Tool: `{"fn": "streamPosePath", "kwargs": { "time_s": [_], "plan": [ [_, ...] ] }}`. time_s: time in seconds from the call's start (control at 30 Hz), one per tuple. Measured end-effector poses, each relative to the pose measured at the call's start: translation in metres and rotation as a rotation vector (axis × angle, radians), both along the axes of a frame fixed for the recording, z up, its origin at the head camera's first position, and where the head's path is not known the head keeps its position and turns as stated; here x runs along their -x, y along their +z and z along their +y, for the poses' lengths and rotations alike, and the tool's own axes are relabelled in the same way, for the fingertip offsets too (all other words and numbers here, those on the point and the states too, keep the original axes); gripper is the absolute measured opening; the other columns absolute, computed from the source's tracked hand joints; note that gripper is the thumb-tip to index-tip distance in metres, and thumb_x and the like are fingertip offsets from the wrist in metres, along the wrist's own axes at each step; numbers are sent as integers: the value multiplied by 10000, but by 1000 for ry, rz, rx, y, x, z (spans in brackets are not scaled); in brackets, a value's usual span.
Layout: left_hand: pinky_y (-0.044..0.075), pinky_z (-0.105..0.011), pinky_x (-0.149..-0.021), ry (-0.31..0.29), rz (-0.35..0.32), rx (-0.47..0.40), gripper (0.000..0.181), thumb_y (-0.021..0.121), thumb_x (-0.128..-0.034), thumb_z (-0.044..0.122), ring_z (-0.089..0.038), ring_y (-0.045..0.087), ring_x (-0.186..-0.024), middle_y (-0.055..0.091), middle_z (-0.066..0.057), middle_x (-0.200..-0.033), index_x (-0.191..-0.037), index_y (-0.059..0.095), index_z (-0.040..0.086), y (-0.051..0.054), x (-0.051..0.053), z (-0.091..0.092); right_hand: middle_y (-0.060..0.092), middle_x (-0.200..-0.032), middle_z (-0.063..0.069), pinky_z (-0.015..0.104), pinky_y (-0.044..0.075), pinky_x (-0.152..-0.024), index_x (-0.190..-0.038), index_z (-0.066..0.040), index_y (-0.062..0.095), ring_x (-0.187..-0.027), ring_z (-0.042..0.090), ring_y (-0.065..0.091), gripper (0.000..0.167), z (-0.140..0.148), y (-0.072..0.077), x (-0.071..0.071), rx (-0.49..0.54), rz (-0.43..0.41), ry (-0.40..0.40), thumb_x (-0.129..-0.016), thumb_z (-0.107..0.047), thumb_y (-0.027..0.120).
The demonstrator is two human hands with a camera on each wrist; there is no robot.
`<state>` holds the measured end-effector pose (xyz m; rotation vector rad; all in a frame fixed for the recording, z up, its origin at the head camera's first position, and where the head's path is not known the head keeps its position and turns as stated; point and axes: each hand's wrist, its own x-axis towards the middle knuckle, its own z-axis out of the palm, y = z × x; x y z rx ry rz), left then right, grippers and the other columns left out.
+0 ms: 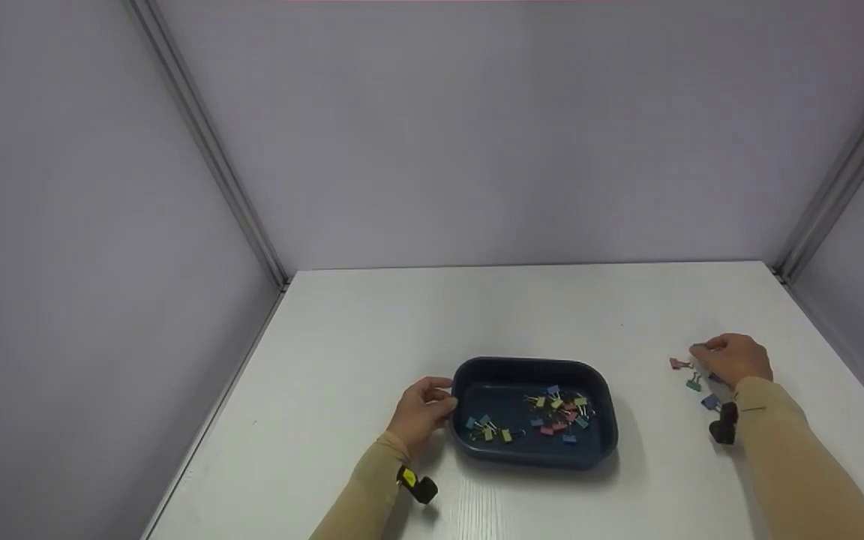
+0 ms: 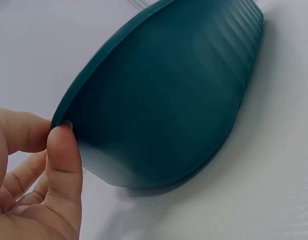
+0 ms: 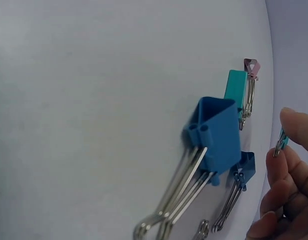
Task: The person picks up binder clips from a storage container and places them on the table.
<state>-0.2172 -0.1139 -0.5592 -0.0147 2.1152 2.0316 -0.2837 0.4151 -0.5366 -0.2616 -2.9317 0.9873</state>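
A dark blue-green tray (image 1: 533, 454) stands on the white table, with several small coloured binder clips (image 1: 507, 435) inside. At its left end my left hand (image 1: 418, 414) pinches the rim between thumb and finger. Over to the right, my right hand (image 1: 736, 358) pinches a teal binder clip (image 3: 283, 142) between thumb and fingertip. Loose on the table around that hand lie a pink binder clip (image 3: 252, 67), a green binder clip (image 3: 236, 87), a large-looking blue binder clip (image 3: 221, 142) and another blue binder clip (image 3: 246, 167). Another clip's wire handles (image 3: 202, 230) show at the lower edge of the right wrist view.
The white table (image 1: 349, 322) meets a pale back wall (image 1: 477, 135). Side walls with metal corner posts (image 1: 211, 142) stand left and right. A stretch of bare tabletop lies between the tray and the loose clips.
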Motion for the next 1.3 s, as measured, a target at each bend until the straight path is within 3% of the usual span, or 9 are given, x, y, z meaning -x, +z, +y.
{"fn": "streamPosePath", "kwargs": {
  "time_s": [0.2, 0.43, 0.53, 0.7, 0.8, 0.93, 1.13, 1.3],
  "plan": [
    [510, -288, -665, -13, 32, 0, 363, 691, -877, 101, -173, 592, -805, 605, -102, -989, -1213, 569, 42, 1, -1, 1, 574, -1121, 302, 497, 474, -754, -1186, 94, 574, -982, 431, 553, 583, 2, -1, 0, -5, -21, 11, -934, -432, 564],
    [512, -279, -646, -17, 31, 10, 339, 690, -874, 95, -162, 590, -789, 614, -91, -975, -1193, 582, 60, 1, -1, 3, 590, -1087, 273, 406, 473, -668, -1156, 78, 592, -918, 372, 565, 596, 8, -4, -2, 6, -4, -21, -928, -471, 554],
    [511, -280, -643, -14, 30, 6, 328, 684, -876, 85, -162, 590, -784, 616, -89, -970, -1188, 585, 60, 0, 0, 4, 577, -1111, 277, 443, 477, -700, -1166, 73, 584, -946, 386, 549, 587, 7, -1, -4, 36, 10, -45, -942, -467, 532],
    [511, -279, -641, -13, 39, 10, 349, 689, -877, 91, -162, 590, -782, 613, -95, -970, -1203, 578, 41, 0, 1, 5, 542, -1180, 275, 545, 442, -843, -1213, 49, 563, -1047, 417, 501, 598, 3, 10, -6, 115, 39, -82, -956, -488, 503],
    [511, -285, -655, -11, 34, 18, 364, 689, -881, 106, -167, 591, -798, 608, -96, -979, -1220, 570, 46, 0, 0, 5, 527, -1209, 259, 538, 425, -868, -1233, 26, 558, -1081, 406, 484, 628, -2, 18, -6, 160, 67, -88, -946, -529, 494],
    [512, -300, -675, -10, 23, 22, 365, 681, -889, 115, -182, 596, -826, 604, -99, -1004, -1230, 566, 57, 0, -2, 3, 548, -1160, 203, 430, 429, -796, -1221, -10, 574, -1025, 333, 494, 628, -15, 33, -8, 170, 133, -59, -931, -561, 496],
    [512, -302, -671, -5, 28, 32, 352, 690, -882, 121, -181, 603, -813, 607, -99, -998, -1211, 579, 61, 0, -3, -1, 602, -980, 115, 283, 430, -671, -1132, -49, 632, -843, 225, 511, 509, -47, 56, -10, 126, 274, 47, -933, -509, 544],
    [507, -298, -669, 0, 26, 12, 354, 687, -881, 113, -180, 600, -794, 610, -104, -976, -1212, 580, 47, 0, 0, -2, 608, -918, 89, 204, 428, -607, -1093, -64, 651, -776, 189, 508, 434, -70, 66, -9, 150, 355, 102, -930, -460, 584]
  ]
}}
